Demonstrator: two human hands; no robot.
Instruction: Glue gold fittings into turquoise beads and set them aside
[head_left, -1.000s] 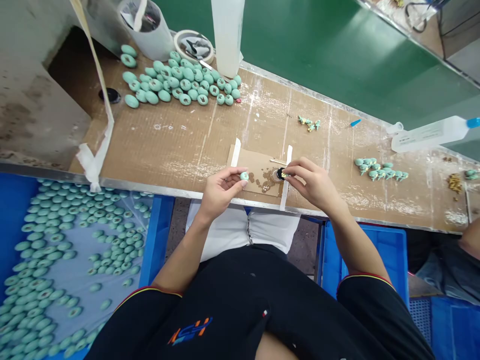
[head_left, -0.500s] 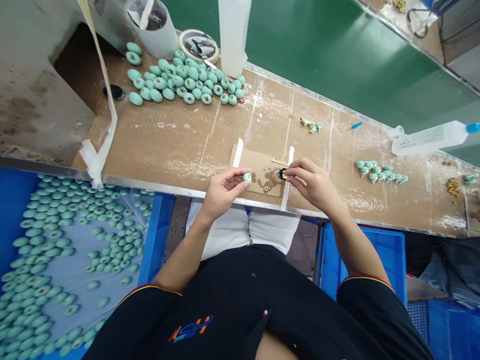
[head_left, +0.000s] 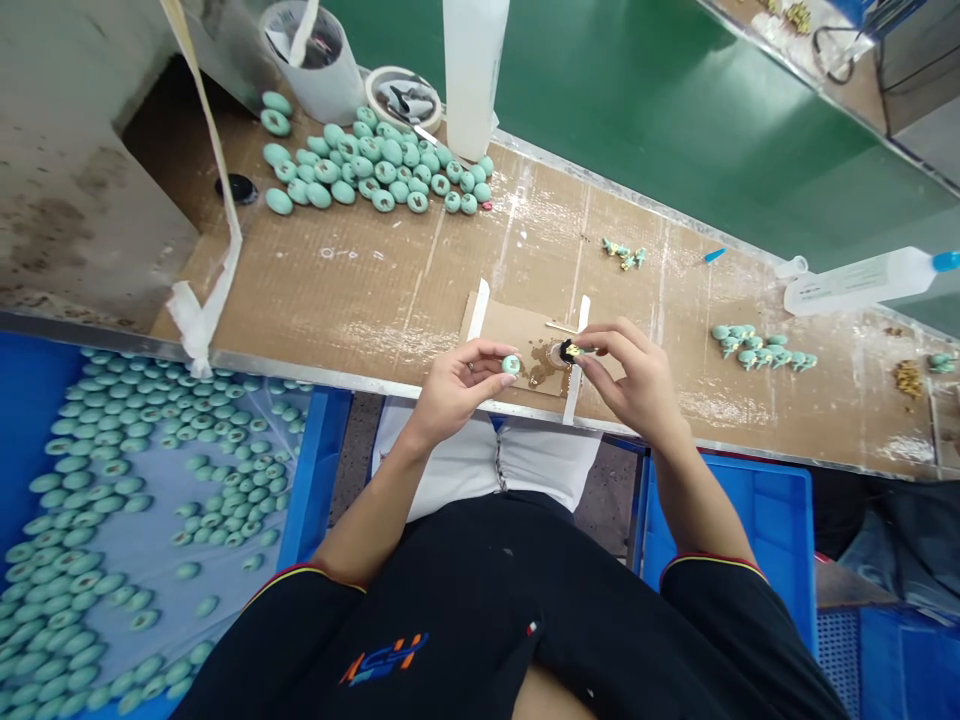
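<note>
My left hand (head_left: 456, 388) pinches a small turquoise egg-shaped piece (head_left: 511, 365) between thumb and fingertips, its marked side turned up. Opposite it, my right hand (head_left: 636, 384) is closed on a small yellow-and-turquoise figure (head_left: 574, 350). That figure is right at a small round black-topped container (head_left: 563, 352); whether they touch I cannot tell. Both hands are over a cardboard sheet (head_left: 504, 322) with wet brown stains, held down by white tape strips (head_left: 478, 308). A thin stick (head_left: 561, 327) lies near the container.
Turquoise eggs (head_left: 390, 152) are heaped at the back left, beside a tall plastic bottle (head_left: 472, 80) and a tape roll (head_left: 403, 98). Small figures (head_left: 757, 345) lie to the right, near a lying bottle (head_left: 862, 283). A blue crate (head_left: 322, 470) at lower left holds many more eggs.
My left hand has moved slightly right with the egg-shaped piece, bringing it closer to the container. My right hand has shifted a little right, and more of the yellow figure shows.
</note>
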